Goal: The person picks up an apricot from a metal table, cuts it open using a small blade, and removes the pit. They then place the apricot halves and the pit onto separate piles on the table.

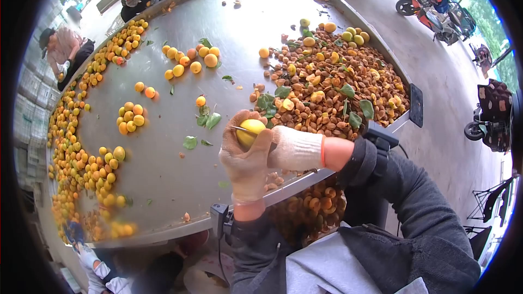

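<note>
Small yellow-orange apricots (81,147) are spread at frame left on the grey metal bench (163,174). At centre, a round yellow apricot (249,132) is clamped in the left hand's grip (245,166). The right hand (294,151) is pressed against it; its grip cannot be told. Splitting is judged in hand; next, a controlled cut around the stone is required.

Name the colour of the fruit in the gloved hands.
Yellow: the fruit shows best in the head view.
</note>
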Demonstrator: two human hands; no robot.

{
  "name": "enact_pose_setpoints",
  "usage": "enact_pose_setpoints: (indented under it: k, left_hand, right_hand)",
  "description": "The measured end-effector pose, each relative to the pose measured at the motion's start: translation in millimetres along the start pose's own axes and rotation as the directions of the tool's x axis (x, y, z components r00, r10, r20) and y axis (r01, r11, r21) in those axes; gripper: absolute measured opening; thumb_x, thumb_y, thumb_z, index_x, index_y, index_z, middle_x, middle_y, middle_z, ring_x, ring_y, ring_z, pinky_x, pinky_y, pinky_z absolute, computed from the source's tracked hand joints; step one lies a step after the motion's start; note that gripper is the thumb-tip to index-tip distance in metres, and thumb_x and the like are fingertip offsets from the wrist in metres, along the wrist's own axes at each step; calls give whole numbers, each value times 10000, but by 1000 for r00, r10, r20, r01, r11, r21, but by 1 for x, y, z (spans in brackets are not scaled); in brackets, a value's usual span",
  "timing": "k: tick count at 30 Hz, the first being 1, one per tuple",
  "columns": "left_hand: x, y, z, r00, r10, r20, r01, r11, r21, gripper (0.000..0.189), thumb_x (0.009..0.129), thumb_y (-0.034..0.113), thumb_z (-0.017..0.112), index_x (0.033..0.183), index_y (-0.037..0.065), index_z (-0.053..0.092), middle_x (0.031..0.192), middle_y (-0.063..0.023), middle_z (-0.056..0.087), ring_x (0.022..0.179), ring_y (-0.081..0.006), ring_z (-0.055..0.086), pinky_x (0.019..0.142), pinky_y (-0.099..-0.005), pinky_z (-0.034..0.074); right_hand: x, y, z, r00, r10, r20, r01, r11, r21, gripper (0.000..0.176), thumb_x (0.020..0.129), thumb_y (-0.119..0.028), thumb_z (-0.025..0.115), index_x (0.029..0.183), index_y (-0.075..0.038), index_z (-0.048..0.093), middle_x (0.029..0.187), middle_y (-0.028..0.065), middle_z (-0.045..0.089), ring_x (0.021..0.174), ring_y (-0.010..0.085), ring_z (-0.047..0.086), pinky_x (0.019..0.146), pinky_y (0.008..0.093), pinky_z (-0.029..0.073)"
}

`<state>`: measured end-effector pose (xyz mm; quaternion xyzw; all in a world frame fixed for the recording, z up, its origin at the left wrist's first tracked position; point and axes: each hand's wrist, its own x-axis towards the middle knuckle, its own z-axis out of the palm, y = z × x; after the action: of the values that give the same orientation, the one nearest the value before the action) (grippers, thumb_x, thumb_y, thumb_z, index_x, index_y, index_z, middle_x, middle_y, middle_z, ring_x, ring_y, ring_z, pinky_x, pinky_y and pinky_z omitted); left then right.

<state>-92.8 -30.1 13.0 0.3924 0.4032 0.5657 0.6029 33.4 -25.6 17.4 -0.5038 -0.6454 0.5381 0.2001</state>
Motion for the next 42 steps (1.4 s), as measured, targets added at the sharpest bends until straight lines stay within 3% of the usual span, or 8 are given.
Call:
enact_pose_setpoints:
  k: [11, 17, 19, 23, 29, 38, 40, 42]
  left_hand:
    - [11, -9, -18, 997, -49, 61, 74, 839, -538, 552, 779, -124, 669, 1289, -2, 497, 1252, -135, 579, 1129, -254, 596, 999, -352, 487]
    - [-4, -21, 2, 897, 329, 296, -438, 758, 483, 684, 727, -55, 774, 1339, 39, 485, 1270, -120, 580, 1071, -176, 601, 915, -301, 512]
    - [-8, -23, 6, 900, 296, 319, -377, 897, 231, 668, 741, -43, 765, 1341, 58, 491, 1273, -130, 579, 1042, -186, 611, 889, -317, 530]
    - [0, -31, -10, 933, 267, 242, -149, 897, -415, 464, 903, 125, 632, 1343, 94, 487, 1328, -170, 546, 1255, -333, 506, 1069, -451, 400]
    - [6, -25, -16, 911, 78, 405, 277, 612, -741, 497, 975, 251, 534, 1425, 87, 401, 1413, -195, 448, 1299, -385, 440, 1077, -519, 386]
    - [-6, -52, -2, 877, -240, 415, 478, 513, -713, 521, 952, 286, 590, 1405, 95, 420, 1114, -169, 623, 873, -280, 662, 710, -368, 595]
    - [-14, -51, 6, 953, 159, 258, -234, 926, 296, 525, 943, 345, 601, 1373, 78, 457, 1061, -147, 637, 797, -249, 675, 600, -313, 580]
    - [-11, -45, 8, 970, -108, 220, 136, 983, -121, 521, 946, 360, 593, 1358, 66, 469, 1046, -131, 636, 760, -237, 669, 553, -292, 557]
  right_hand:
    - [-36, 0, -42, 1000, 24, -9, -25, 977, -213, 181, 836, -119, 595, 942, -43, 719, 827, 95, 698, 749, 203, 660, 711, 312, 524]
    - [-39, -30, -30, 912, 125, -391, -44, 977, 210, 374, 819, -245, 685, 1114, -27, 612, 821, 30, 652, 625, 61, 575, 532, 221, 460]
    - [-29, -8, -23, 881, -56, -471, 40, 998, -43, 426, 833, -287, 686, 1163, -44, 570, 835, 13, 637, 557, 19, 516, 470, 195, 406]
    - [-34, -8, -26, 967, 119, -224, 96, 646, 757, 370, 892, -336, 573, 1095, -27, 561, 744, 53, 621, 431, 67, 492, 340, 208, 365]
    - [-85, 18, -41, 998, -26, 55, 6, 942, 336, 193, 916, -224, 596, 1014, -78, 675, 769, 10, 632, 503, 43, 494, 444, 195, 379]
    - [-55, -35, -36, 554, -64, -830, 704, 569, 426, 143, 917, -13, 495, 1008, -5, 604, 565, -5, 484, 381, 61, 371, 374, 223, 258]
    - [-45, -39, -28, 541, -73, -838, 720, 555, 416, 136, 917, -14, 509, 1013, -3, 605, 570, 0, 493, 382, 63, 379, 375, 223, 266]
    - [-39, -34, -24, 482, -153, -863, 762, 559, 327, 133, 912, -4, 545, 1020, 7, 621, 595, 7, 527, 400, 60, 403, 386, 223, 292]
